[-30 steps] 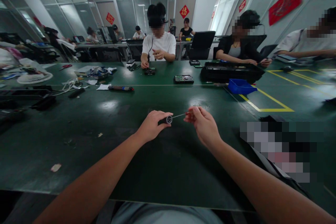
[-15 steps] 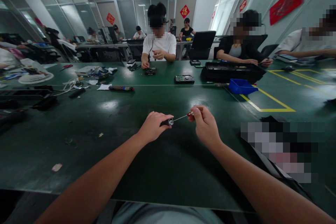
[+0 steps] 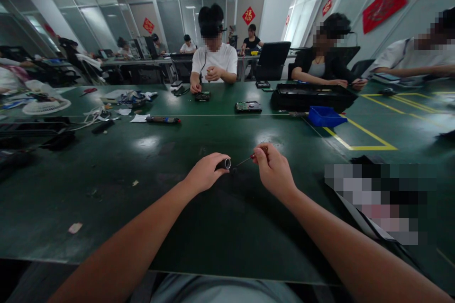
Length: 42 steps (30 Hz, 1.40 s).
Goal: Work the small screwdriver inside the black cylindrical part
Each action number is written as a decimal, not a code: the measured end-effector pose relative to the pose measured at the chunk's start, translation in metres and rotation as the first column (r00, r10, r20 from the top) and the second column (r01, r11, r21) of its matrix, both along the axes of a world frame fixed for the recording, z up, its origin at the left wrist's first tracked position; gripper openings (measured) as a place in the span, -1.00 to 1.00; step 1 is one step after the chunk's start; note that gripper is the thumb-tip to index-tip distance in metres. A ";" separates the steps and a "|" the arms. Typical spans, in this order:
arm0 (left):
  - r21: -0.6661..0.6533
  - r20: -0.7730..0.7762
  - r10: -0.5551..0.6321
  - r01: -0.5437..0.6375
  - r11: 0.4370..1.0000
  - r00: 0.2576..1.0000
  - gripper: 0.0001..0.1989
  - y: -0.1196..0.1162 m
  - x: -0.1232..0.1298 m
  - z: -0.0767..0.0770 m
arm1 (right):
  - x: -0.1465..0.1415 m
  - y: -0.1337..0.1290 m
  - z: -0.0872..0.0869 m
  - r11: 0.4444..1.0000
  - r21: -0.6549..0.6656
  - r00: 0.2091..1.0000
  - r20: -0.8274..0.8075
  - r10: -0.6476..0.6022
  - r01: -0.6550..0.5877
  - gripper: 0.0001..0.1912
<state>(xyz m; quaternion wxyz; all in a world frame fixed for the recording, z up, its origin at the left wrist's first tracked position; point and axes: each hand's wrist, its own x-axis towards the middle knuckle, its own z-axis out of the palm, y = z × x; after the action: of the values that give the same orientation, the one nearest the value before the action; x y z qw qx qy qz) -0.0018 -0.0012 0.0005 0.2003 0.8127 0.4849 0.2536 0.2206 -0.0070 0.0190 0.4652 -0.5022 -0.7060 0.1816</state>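
In the head view we find the left hand [image 3: 204, 171] partly closed, thumb and fingers gripping a dark cylinder [image 3: 222, 164], its open end facing the right hand [image 3: 275, 170]. The right hand is closed on a thin-shafted tool [image 3: 245, 161], whose tip lies just beside that end, seemingly apart. We note green counter [image 3: 227, 232] surface between both hands and its near edge. Beyond the left hand lies a rod-shaped item [image 3: 163, 120]; beyond the right, a blue bin [image 3: 326, 117].
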 end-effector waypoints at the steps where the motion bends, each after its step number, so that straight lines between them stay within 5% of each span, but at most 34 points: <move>1: -0.011 0.047 0.029 -0.028 1.000 0.999 -0.70 -0.001 0.000 0.002 | 0.000 0.000 0.000 1.000 -0.004 1.000 -0.004 -0.004 0.004 -0.79; 5: -0.101 0.311 0.118 -0.091 0.991 0.943 -0.57 0.000 -0.001 0.006 | 0.001 -0.001 0.001 1.000 -0.027 1.000 -0.023 0.001 -0.002 -0.78; 10: -0.339 0.536 0.218 -0.028 0.940 0.816 -0.61 0.002 0.000 0.013 | 0.002 -0.002 0.003 1.000 -0.023 0.999 -0.035 0.013 -0.013 -0.79; 14: -0.373 0.360 0.156 -0.012 0.928 0.920 -0.61 0.003 0.003 0.025 | 0.002 -0.003 0.004 1.000 -0.015 0.999 -0.040 0.016 -0.016 -0.79; 18: -0.151 0.018 0.037 -0.034 0.988 0.999 -0.76 0.007 0.009 0.029 | 0.002 -0.004 0.005 1.000 -0.003 0.998 -0.052 0.021 -0.022 -0.78; 25: -0.092 -0.444 -0.109 0.076 0.993 0.890 -0.63 0.014 0.026 0.016 | 0.002 -0.002 0.003 1.000 0.005 0.998 -0.065 0.020 -0.020 -0.77; 31: -0.080 -0.444 -0.116 0.090 0.993 0.889 -0.73 0.017 0.026 0.013 | 0.003 -0.003 0.006 1.000 0.002 0.999 -0.040 0.024 -0.023 -0.78; 37: -0.069 -0.423 -0.029 0.000 0.998 0.906 -0.76 0.024 0.000 0.016 | 0.002 -0.002 0.004 0.999 -0.002 0.999 -0.035 0.032 -0.032 -0.77; 42: -0.136 -0.184 0.055 -0.081 0.987 0.981 -0.75 0.030 -0.038 0.027 | 0.002 -0.001 0.002 0.999 -0.012 0.999 -0.040 0.033 -0.033 -0.78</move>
<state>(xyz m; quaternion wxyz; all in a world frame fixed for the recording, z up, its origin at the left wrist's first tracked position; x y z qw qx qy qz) -0.0398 0.0289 0.0278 0.2045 0.7987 0.5455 0.1508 0.2230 -0.0076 0.0209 0.4729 -0.4897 -0.7036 0.2035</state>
